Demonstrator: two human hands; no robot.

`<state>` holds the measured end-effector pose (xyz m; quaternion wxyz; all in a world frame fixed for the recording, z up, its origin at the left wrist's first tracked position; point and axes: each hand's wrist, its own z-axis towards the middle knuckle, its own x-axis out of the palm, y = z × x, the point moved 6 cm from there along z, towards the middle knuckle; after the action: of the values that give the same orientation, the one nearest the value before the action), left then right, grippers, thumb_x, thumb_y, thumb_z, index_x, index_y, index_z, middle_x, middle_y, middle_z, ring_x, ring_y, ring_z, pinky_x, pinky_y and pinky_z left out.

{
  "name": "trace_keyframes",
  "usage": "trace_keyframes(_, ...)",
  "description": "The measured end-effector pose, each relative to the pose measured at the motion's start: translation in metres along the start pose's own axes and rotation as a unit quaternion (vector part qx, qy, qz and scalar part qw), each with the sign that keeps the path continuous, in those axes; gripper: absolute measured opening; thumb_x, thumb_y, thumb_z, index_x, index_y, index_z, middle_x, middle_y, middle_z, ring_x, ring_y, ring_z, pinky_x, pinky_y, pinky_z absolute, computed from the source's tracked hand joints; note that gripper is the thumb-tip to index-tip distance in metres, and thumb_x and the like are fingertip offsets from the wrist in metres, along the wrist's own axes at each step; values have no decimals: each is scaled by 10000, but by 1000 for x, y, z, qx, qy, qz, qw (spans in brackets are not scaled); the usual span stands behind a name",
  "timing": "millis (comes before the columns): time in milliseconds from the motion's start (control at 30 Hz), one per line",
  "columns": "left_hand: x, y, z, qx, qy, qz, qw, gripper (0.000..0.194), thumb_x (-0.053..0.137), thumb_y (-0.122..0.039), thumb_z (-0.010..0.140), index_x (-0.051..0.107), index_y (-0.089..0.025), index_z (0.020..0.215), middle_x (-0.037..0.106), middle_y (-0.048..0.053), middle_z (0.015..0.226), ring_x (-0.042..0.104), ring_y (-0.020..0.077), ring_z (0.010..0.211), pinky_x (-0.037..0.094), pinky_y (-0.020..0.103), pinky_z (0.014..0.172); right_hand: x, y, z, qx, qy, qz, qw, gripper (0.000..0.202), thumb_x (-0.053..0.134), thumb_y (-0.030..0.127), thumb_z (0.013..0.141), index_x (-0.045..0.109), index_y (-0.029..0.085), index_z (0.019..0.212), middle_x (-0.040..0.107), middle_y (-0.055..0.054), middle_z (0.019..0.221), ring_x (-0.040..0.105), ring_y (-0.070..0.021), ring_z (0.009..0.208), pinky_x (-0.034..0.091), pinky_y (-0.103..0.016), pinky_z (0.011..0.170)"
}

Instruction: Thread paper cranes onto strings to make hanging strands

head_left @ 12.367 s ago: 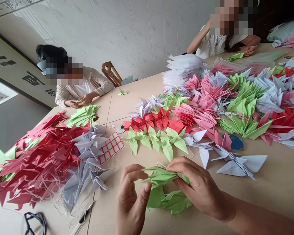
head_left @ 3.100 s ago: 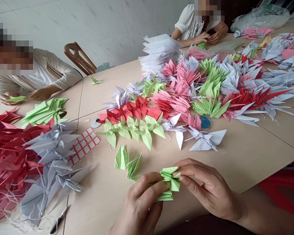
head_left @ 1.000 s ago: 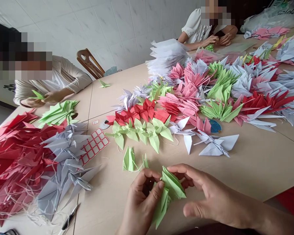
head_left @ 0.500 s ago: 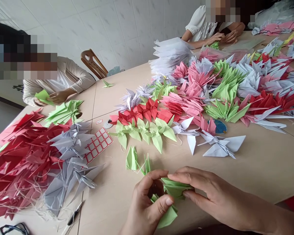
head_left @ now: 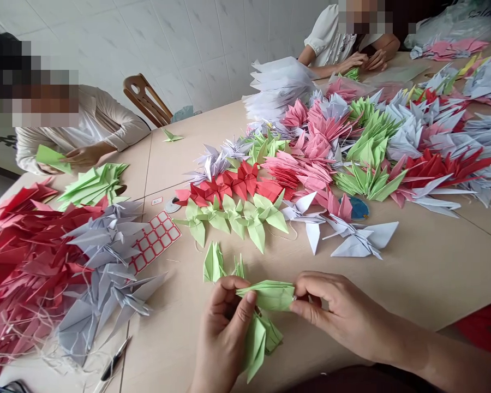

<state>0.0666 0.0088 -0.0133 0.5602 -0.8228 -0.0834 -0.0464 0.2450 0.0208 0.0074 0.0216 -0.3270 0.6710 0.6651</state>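
Note:
Between my two hands lies a folded green origami crane (head_left: 270,295), its layers pressed flat. My left hand (head_left: 225,327) pinches its left end between thumb and forefinger. At the right end, my right hand (head_left: 339,308) has thumb and fingertips closed on the paper's tip, where a tiny white bit, perhaps thread, shows. More green folded pieces (head_left: 255,341) hang below, beside my left palm; how they are joined is hidden. Just beyond my left fingers, another green folded piece (head_left: 214,263) stands on the table.
A row of opened green cranes (head_left: 229,218) lies ahead, with red cranes (head_left: 233,183) behind. Pink, white and green bundles fill the right side. Red cranes (head_left: 33,267) with loose threads heap at left, near a thread snipper (head_left: 115,359). Two people sit across, hands on paper.
My hands have drawn slightly apart and to the left. The crane between them now shows its length, and the pieces beneath hang lower-left. The view has shifted a little.

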Motion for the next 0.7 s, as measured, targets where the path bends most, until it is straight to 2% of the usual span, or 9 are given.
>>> trace_keyframes(200, -3, 1, 1, 4, -6, -14, 1000, 258, 772, -397, 767, 618, -192, 797, 547, -51, 617, 455, 73, 536, 400, 144, 495, -5, 8, -2, -41, 12, 21, 999, 316, 452, 281, 982, 534, 203, 687, 546, 5, 683, 515, -120, 614, 405, -223, 571)
trace_keyframes(367, -4, 1, 1, 3, -19, -20, 1000, 254, 776, -385, 766, 613, -198, 821, 554, -52, 638, 457, 73, 548, 404, 142, 505, -10, 9, -2, -53, 4, 16, 998, 293, 468, 255, 965, 557, 203, 692, 544, 0, 678, 517, -128, 611, 419, -240, 579)
trace_keyframes(700, -10, 0, 3, 13, -45, -20, 999, 272, 774, -399, 756, 605, -195, 820, 546, -45, 634, 461, 83, 524, 423, 158, 479, -19, 7, -5, -75, -42, 28, 996, 206, 531, 236, 936, 653, 211, 772, 629, -17, 712, 568, -139, 637, 454, -251, 595)
